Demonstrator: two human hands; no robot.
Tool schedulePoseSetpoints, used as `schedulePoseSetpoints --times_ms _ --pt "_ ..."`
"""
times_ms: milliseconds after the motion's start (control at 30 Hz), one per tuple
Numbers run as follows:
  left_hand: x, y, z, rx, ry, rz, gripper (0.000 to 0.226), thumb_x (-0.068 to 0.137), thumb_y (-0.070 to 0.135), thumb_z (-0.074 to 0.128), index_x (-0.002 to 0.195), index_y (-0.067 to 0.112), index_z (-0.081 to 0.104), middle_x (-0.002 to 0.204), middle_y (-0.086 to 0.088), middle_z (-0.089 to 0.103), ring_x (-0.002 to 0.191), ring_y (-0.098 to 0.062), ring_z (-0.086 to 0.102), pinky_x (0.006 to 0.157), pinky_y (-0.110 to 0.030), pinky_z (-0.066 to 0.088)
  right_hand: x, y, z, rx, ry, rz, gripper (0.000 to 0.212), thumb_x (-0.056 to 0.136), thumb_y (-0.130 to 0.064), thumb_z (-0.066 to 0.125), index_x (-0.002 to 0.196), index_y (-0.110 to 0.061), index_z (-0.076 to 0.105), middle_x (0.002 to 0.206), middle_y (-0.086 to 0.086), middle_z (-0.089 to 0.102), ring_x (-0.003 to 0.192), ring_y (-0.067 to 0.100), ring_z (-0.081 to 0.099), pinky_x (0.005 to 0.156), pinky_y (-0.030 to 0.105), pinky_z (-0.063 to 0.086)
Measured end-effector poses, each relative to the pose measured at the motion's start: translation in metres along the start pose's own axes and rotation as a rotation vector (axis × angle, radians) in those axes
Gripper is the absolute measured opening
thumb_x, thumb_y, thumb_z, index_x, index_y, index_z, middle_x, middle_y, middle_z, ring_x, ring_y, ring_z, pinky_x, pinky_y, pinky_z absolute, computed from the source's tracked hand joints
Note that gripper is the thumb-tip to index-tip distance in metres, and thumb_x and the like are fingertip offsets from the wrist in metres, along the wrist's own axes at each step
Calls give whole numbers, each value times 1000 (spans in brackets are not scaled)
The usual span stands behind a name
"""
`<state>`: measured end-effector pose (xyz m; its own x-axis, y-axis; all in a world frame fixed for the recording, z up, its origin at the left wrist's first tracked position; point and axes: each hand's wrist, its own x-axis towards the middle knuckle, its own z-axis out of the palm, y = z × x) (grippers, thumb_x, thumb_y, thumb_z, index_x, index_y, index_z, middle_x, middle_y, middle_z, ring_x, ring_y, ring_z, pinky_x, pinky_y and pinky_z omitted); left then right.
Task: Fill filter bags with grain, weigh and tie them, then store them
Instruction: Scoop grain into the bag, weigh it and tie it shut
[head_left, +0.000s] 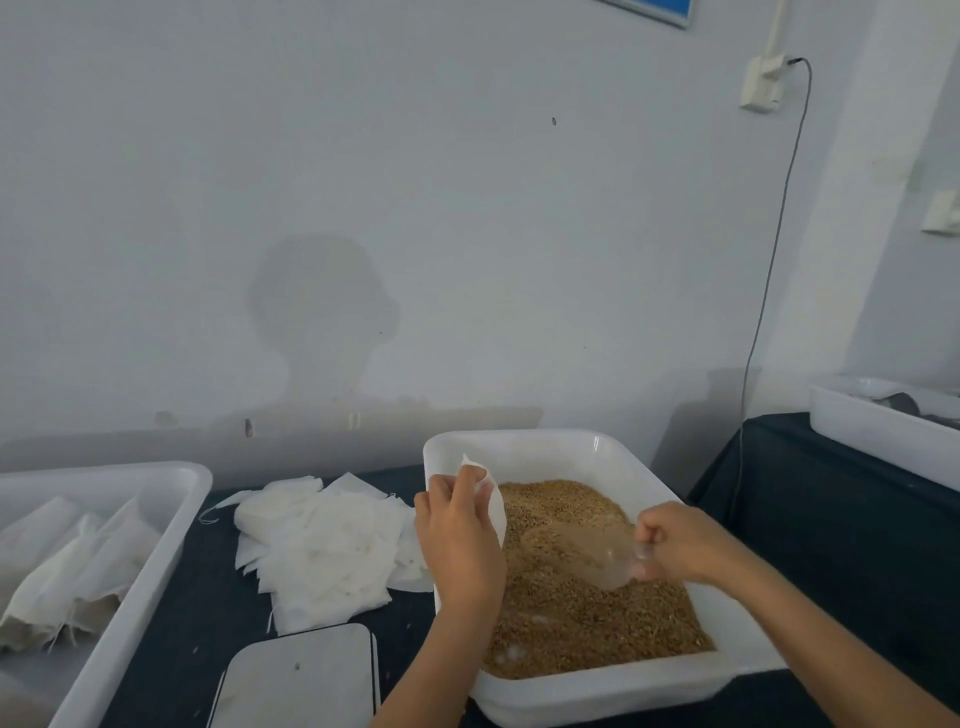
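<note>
A white tub (524, 446) in front of me holds brown grain (571, 618). My left hand (460, 540) grips a white filter bag (496, 506) over the tub's left side. My right hand (680, 543) holds the handle of a clear plastic scoop (587, 553) loaded with grain, its bowl pointing toward the bag. A pile of empty white filter bags (322, 540) lies on the dark table left of the tub. A flat scale (301, 675) sits at the near edge. Filled bags (62, 582) lie in a white tray (171, 499) at the left.
A dark cloth (831, 519) covers the table. Another white tray (883, 431) stands at the back right. A grey cable (769, 291) hangs down the wall from a socket to the table's far right part.
</note>
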<state>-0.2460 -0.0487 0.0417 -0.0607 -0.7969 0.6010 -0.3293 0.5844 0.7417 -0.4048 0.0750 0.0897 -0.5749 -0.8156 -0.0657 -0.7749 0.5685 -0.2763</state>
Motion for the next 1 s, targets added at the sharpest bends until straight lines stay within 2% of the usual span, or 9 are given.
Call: schedulePoseSetpoints --times_ms 67,200,300,400,500,567,700,800,1000 --pt "-2 -2 2 82 -28 141 10 90 6 60 91 11 68 84 -6 60 79 -21 42 64 -33 38 -9 9 -15 -25 11 19 19 79 -20 73 74 -19 54 81 -10 58 70 -2 53 61 13 40" --pt "-4 -10 11 181 -418 304 15 94 17 56 103 19 67 105 6 59 105 -14 45 85 -22 37 -25 16 -36 32 10 20 13 78 -16 73 77 -17 61 86 -2 62 79 8 56 71 21 44" --pt "-6 -10 16 219 -635 380 19 90 11 61 107 17 59 106 4 60 101 -13 45 79 -19 36 -34 16 -44 83 -12 -14 10 78 -14 74 80 -15 64 86 -1 64 80 10 58 74 21 45" --pt "-6 -8 15 224 -674 367 25 84 8 66 102 14 50 100 0 61 85 -12 42 71 -22 38 -39 15 -50 87 -25 -38 14 77 -13 74 75 -19 62 84 -2 63 78 9 57 73 22 45" --pt "-5 -5 11 212 -710 420 14 87 13 64 97 10 54 97 -3 63 82 -10 40 59 -15 29 -38 12 -54 52 -8 -61 11 77 -14 74 76 -18 64 90 2 66 81 11 58 73 23 46" --pt "-5 -2 10 199 -731 441 14 88 16 62 99 7 60 102 -4 64 88 -12 46 64 -16 30 -37 9 -57 20 -7 -76 8 78 -14 73 80 -15 65 92 3 67 83 12 60 75 23 46" --pt "-3 2 8 213 -801 418 24 87 21 63 104 4 64 110 -6 61 107 -18 50 84 -24 37 -31 -1 -65 -84 -26 -92 7 81 -16 70 83 -17 64 93 -3 66 87 12 60 82 27 48" --pt "-5 2 7 195 -793 437 24 86 22 65 102 4 64 110 -6 59 106 -17 49 84 -22 36 -26 -8 -71 -147 -47 -81 10 80 -19 72 84 -20 63 89 -7 63 86 11 58 84 30 48" --pt "-9 0 6 129 -766 453 21 82 22 69 96 8 64 103 -1 57 94 -12 48 75 -18 33 -17 -18 -76 -302 -45 -60 25 77 -22 75 67 -27 53 74 -14 55 75 7 53 66 23 41"
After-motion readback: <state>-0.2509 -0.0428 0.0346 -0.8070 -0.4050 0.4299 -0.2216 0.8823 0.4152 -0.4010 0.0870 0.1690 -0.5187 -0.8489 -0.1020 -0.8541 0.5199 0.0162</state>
